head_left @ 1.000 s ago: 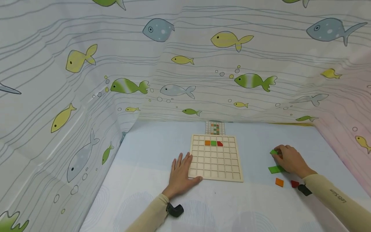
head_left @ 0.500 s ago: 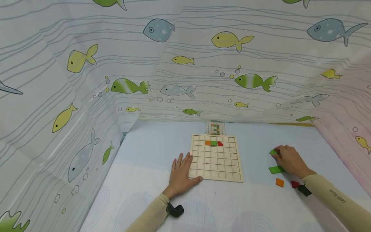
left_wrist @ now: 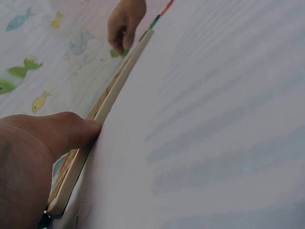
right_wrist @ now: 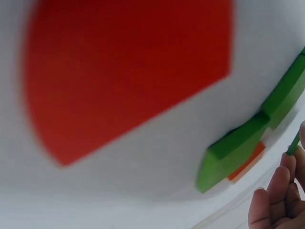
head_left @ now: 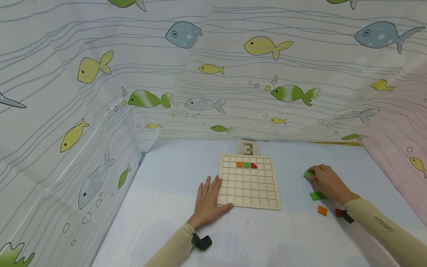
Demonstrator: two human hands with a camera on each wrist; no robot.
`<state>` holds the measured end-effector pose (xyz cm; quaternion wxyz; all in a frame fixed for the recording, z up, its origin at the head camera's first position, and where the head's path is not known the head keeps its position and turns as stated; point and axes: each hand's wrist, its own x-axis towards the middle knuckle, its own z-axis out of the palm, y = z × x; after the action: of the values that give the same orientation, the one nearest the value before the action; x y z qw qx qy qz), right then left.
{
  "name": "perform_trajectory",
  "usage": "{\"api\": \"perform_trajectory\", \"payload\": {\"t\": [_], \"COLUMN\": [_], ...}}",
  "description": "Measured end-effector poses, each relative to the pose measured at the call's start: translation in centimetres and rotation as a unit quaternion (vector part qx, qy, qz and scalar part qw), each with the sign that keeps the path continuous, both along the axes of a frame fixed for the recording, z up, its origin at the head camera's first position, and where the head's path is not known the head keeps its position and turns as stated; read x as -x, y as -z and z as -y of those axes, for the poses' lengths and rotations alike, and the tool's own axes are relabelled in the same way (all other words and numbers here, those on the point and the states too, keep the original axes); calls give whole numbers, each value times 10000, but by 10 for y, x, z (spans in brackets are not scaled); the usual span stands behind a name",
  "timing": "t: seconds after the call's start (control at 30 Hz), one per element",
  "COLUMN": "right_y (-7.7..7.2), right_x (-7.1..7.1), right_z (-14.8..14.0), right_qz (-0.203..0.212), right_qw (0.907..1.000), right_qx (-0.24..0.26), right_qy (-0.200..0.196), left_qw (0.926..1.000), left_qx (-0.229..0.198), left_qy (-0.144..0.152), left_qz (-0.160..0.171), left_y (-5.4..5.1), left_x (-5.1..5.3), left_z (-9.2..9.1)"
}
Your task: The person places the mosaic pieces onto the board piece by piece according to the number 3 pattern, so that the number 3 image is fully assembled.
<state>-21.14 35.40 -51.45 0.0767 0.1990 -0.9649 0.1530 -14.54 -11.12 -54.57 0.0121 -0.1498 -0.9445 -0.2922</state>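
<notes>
The green tile [head_left: 307, 174] is off the board at about 3 o'clock, pinched between the thumb and fingers of the right hand; whether it touches the table [head_left: 290, 230] I cannot tell. Half a second ago it sat a little farther toward 3 o'clock; tile and hand have since shifted slightly toward 9. Farthest left, the left hand [head_left: 208, 205] lies at the board's 8 o'clock, fingers straight and spread, gripping nothing, fingertips and thumb touching the edge, just as before. The board [head_left: 248, 189] has not moved, and its second row from the far side holds the same orange, green and red squares [head_left: 246, 165] near 12 o'clock. A patterned card [head_left: 240, 149] lies just beyond it at 12. Past the gap to the right come the loose green pieces [head_left: 315, 195] under the right hand [head_left: 328, 183], an orange piece [head_left: 322, 210] at their 5 o'clock, and a red piece [head_left: 338, 212] at the orange one's 3; these lie as they did, though the black wrist strap [head_left: 348, 216] now overlaps the red.
</notes>
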Motion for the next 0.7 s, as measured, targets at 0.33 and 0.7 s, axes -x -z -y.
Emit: {"api": "perform_trajectory", "payload": {"t": [0.33, 0.7], "right_y": [-6, -5], "right_x": [9, 17], "right_z": [23, 52], "right_qz": [15, -169], "right_qw": [9992, 9973], "right_qx": [122, 48], "right_qy": [-373, -711], "left_qw": [10000, 10000], "left_qx": [-35, -10], "left_qy": [9, -6], "left_qz": [-6, -1], "left_y": [-1, 0], "left_x": [0, 0], "left_z": [0, 0]}}
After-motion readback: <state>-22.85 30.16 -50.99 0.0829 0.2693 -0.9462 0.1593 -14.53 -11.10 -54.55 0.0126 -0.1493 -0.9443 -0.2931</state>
